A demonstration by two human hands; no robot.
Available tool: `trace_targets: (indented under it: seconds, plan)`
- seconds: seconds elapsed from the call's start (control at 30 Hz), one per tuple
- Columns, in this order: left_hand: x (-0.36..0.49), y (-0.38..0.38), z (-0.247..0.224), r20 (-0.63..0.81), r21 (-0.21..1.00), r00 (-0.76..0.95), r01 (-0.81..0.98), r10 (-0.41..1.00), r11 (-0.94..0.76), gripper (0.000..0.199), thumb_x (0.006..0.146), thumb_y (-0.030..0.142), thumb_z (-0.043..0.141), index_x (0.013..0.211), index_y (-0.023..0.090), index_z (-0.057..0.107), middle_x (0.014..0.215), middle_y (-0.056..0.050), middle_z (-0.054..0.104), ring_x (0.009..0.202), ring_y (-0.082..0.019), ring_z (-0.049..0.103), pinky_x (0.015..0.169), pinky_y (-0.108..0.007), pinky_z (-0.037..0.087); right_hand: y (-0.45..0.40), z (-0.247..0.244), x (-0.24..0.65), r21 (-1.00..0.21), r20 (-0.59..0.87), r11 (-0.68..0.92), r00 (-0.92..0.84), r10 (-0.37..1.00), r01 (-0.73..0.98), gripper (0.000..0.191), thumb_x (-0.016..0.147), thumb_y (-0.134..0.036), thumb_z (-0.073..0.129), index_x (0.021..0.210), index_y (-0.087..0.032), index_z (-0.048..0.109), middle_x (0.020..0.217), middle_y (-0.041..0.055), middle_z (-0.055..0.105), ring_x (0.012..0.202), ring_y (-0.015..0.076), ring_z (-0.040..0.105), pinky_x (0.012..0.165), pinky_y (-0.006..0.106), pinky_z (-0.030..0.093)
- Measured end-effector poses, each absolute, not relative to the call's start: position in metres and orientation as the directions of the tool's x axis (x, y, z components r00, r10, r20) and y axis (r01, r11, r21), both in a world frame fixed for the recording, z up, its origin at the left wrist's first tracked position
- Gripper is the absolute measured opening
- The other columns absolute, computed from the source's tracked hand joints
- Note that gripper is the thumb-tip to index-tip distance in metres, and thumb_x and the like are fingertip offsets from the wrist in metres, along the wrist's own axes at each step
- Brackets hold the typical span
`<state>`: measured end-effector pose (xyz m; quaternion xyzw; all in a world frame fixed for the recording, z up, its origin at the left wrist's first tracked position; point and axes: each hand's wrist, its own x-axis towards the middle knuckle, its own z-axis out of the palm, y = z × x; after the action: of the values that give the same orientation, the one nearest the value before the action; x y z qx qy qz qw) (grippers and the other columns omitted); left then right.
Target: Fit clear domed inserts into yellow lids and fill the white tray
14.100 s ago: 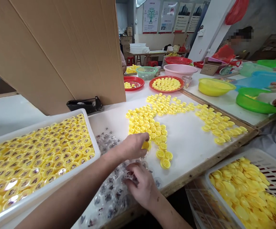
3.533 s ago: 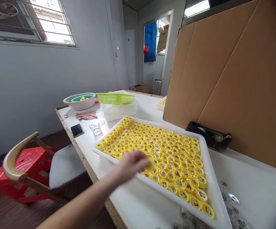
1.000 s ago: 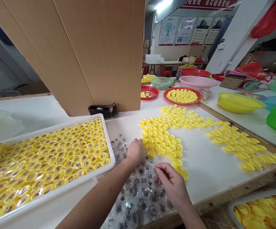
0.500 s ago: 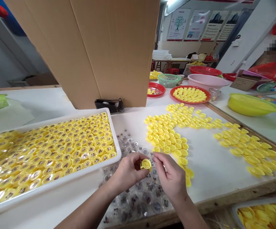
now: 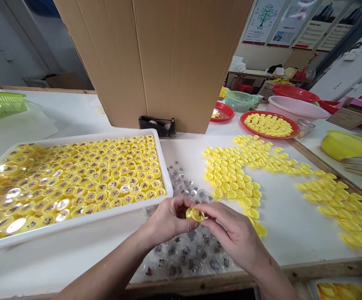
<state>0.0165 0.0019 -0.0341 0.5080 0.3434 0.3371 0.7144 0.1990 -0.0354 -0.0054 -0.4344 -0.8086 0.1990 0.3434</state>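
Note:
Between thumb and fingers, my left hand [image 5: 168, 218] holds a small yellow cup [image 5: 195, 213] tilted on its side. My right hand [image 5: 231, 227] has its thumb and fingertips pinched at the cup's open rim, where a dark printed mark shows inside; any clear piece between those fingertips is too small to make out. Below and behind both hands lie many clear discs with dark prints [image 5: 185, 252]. A white tray [image 5: 165, 166] at the left is filled with yellow cups bearing printed faces. Loose yellow cups [image 5: 231, 179] spread over the table to the right.
A tall cardboard sheet [image 5: 168, 62] stands behind a black tape dispenser [image 5: 157, 126]. Farther back are a red plate of yellow pieces [image 5: 270, 124], a green basket [image 5: 241, 101] and a pink basin [image 5: 296, 109]. A wooden edge [image 5: 302, 271] runs along the front.
My right hand has moved in to the cup, and its fingertips now meet the rim. A dark print now shows in the cup. The view has shifted, with the surroundings moving right.

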Motion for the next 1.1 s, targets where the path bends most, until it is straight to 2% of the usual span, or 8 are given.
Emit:
trace_targets:
  seconds: [0.17, 0.27, 0.33, 0.47, 0.63, 0.83, 1.0, 1.1]
  plan:
    - [0.013, 0.0, -0.025, -0.16, 0.98, 0.553, -0.009, 0.818, 0.198, 0.024, 0.065, 0.018, 0.071, 0.086, 0.012, 0.06, 0.061, 0.005, 0.047, 0.054, -0.006, 0.038, 0.049, -0.019, 0.03, -0.032, 0.013, 0.2, -0.539, 0.338, 0.587, -0.483, 0.808, 0.604, 0.027, 0.085, -0.014, 0.054, 0.109, -0.025, 0.061, 0.109, 0.0069, 0.062, 0.098, 0.0196, 0.061, 0.082, 0.032, 0.054]
    - [0.016, -0.002, -0.021, -0.2, 0.972, 0.565, 0.011, 0.8, 0.234, 0.024, 0.064, 0.019, 0.071, 0.082, 0.012, 0.058, 0.056, 0.007, 0.043, 0.05, -0.004, 0.034, 0.045, -0.018, 0.025, -0.03, 0.019, 0.2, -0.556, 0.306, 0.594, -0.522, 0.796, 0.581, 0.022, 0.085, -0.014, 0.055, 0.103, -0.025, 0.061, 0.105, 0.0051, 0.063, 0.094, 0.0184, 0.062, 0.079, 0.03, 0.054]
    - [0.018, -0.004, -0.021, -0.222, 0.964, 0.564, 0.003, 0.796, 0.267, 0.025, 0.064, 0.02, 0.071, 0.081, 0.013, 0.054, 0.056, 0.008, 0.044, 0.049, -0.004, 0.034, 0.043, -0.017, 0.025, -0.028, 0.02, 0.202, -0.566, 0.287, 0.595, -0.541, 0.791, 0.57, 0.026, 0.086, -0.014, 0.054, 0.109, -0.026, 0.059, 0.103, 0.0045, 0.063, 0.093, 0.0179, 0.061, 0.078, 0.03, 0.054]
    - [0.023, -0.006, -0.022, -0.24, 0.955, 0.494, -0.032, 0.835, 0.294, 0.036, 0.06, 0.014, 0.072, 0.087, 0.016, 0.047, 0.063, 0.007, 0.048, 0.052, -0.005, 0.042, 0.045, -0.016, 0.031, -0.026, 0.018, 0.204, -0.558, 0.25, 0.6, -0.574, 0.78, 0.573, 0.038, 0.088, -0.015, 0.05, 0.122, -0.03, 0.054, 0.103, 0.0047, 0.06, 0.091, 0.0175, 0.06, 0.075, 0.029, 0.053]
    - [0.026, -0.011, -0.022, -0.207, 0.963, 0.451, -0.061, 0.868, 0.261, 0.03, 0.063, 0.013, 0.068, 0.088, 0.015, 0.051, 0.078, 0.001, 0.059, 0.062, -0.008, 0.054, 0.053, -0.019, 0.04, -0.025, 0.013, 0.207, -0.618, 0.227, 0.531, -0.515, 0.826, 0.58, 0.031, 0.085, -0.012, 0.054, 0.111, -0.028, 0.059, 0.101, 0.0037, 0.06, 0.088, 0.0167, 0.06, 0.074, 0.027, 0.052]
    - [0.022, -0.016, -0.016, -0.127, 0.979, 0.471, -0.08, 0.873, 0.186, 0.025, 0.074, 0.019, 0.061, 0.098, 0.016, 0.063, 0.085, -0.004, 0.066, 0.073, -0.013, 0.059, 0.063, -0.023, 0.044, -0.027, 0.002, 0.205, -0.695, 0.273, 0.458, -0.385, 0.882, 0.554, 0.025, 0.084, -0.021, 0.058, 0.108, -0.027, 0.061, 0.09, 0.0031, 0.063, 0.078, 0.0166, 0.061, 0.067, 0.027, 0.053]
    - [0.019, -0.019, -0.01, -0.102, 0.986, 0.4, 0.161, 0.911, 0.04, 0.031, 0.074, 0.014, 0.058, 0.103, 0.02, 0.064, 0.074, 0.002, 0.066, 0.06, -0.009, 0.055, 0.055, -0.02, 0.041, -0.03, -0.001, 0.204, -0.669, 0.331, 0.487, -0.361, 0.872, 0.562, 0.024, 0.084, -0.024, 0.059, 0.108, -0.028, 0.061, 0.088, 0.0021, 0.064, 0.075, 0.0161, 0.063, 0.065, 0.028, 0.054]
    - [0.02, -0.02, -0.01, -0.089, 0.981, 0.366, 0.193, 0.926, 0.018, 0.042, 0.072, 0.011, 0.059, 0.113, 0.019, 0.057, 0.08, 0.001, 0.067, 0.063, -0.011, 0.059, 0.056, -0.02, 0.044, -0.032, -0.001, 0.204, -0.647, 0.362, 0.515, -0.368, 0.856, 0.562, 0.027, 0.084, -0.021, 0.06, 0.11, -0.029, 0.06, 0.097, 0.0025, 0.064, 0.084, 0.0173, 0.063, 0.073, 0.028, 0.054]
